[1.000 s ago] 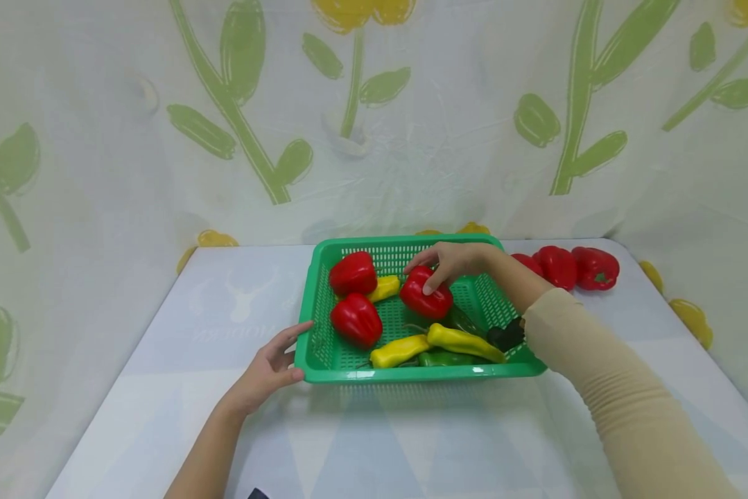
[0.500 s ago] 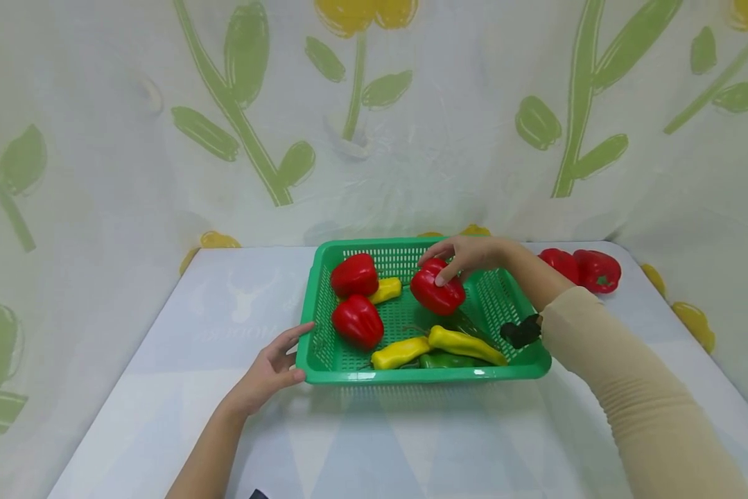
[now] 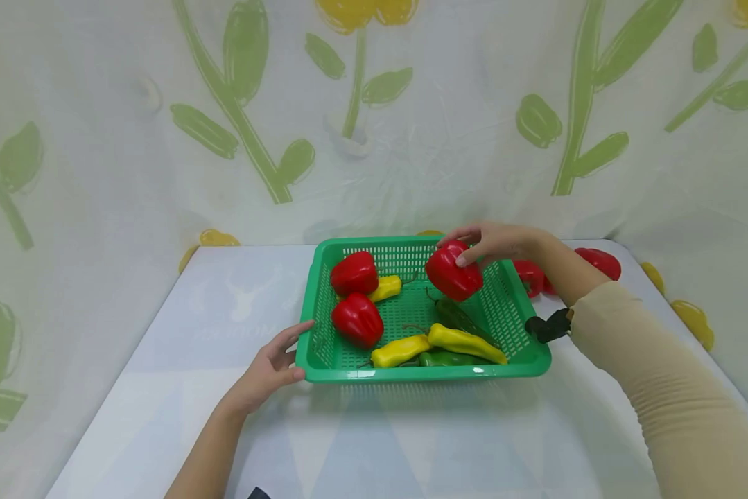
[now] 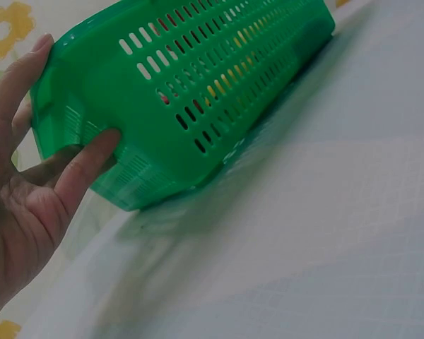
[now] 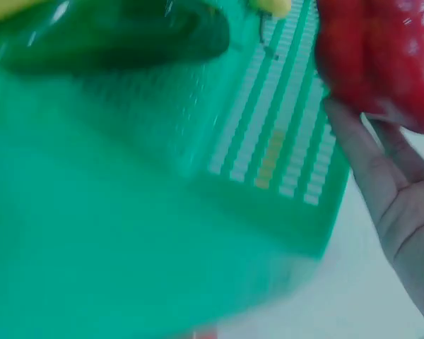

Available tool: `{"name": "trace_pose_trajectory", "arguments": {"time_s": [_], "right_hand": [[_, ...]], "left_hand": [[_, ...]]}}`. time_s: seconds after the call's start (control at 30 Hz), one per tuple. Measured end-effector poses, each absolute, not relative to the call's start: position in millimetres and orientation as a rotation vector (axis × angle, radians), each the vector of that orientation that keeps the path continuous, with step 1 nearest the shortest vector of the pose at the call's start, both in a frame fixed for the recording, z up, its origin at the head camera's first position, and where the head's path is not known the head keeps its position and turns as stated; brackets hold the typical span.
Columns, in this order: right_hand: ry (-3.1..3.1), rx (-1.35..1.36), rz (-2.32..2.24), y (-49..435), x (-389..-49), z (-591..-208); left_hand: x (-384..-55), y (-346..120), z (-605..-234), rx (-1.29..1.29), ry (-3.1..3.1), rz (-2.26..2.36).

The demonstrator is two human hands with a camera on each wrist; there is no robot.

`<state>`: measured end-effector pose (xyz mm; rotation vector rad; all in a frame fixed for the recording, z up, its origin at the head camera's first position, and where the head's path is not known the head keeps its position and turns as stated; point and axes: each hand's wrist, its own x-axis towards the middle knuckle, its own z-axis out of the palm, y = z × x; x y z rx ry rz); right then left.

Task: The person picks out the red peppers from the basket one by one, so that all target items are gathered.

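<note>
My right hand (image 3: 495,244) holds a red bell pepper (image 3: 453,272) above the right back part of a green basket (image 3: 423,376). In the right wrist view the same pepper (image 5: 381,60) sits against the fingertips, partly cut off by the frame. My left hand (image 3: 266,371) touches the basket's front left corner. Seen from the left wrist, its fairly straight fingers (image 4: 85,166) rest against the basket wall (image 4: 141,127). Inside the basket lie two red bell peppers, one behind (image 3: 354,273) and one in front (image 3: 358,321), several yellow peppers (image 3: 464,341) and dark green peppers (image 3: 457,319).
More red bell peppers (image 3: 600,262) lie on the white table (image 3: 224,326) right of the basket, partly hidden by my right forearm. A curtain (image 3: 423,138) printed with flowers hangs behind the table.
My right hand has carried the red bell pepper right and upward, uncovering more of a dark green pepper below. My left hand stays at the basket corner.
</note>
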<state>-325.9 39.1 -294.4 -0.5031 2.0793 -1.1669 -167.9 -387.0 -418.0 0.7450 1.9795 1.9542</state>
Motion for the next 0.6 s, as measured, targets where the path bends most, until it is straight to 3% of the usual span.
{"name": "trace_pose_trajectory", "arguments": {"time_s": [0.6], "right_hand": [[2.170,-0.425,-1.126,90.1,-317.4,-287.7]], "left_hand": [[-169.8,-386.3,-419.8,0.752,1.976,1.962]]}}
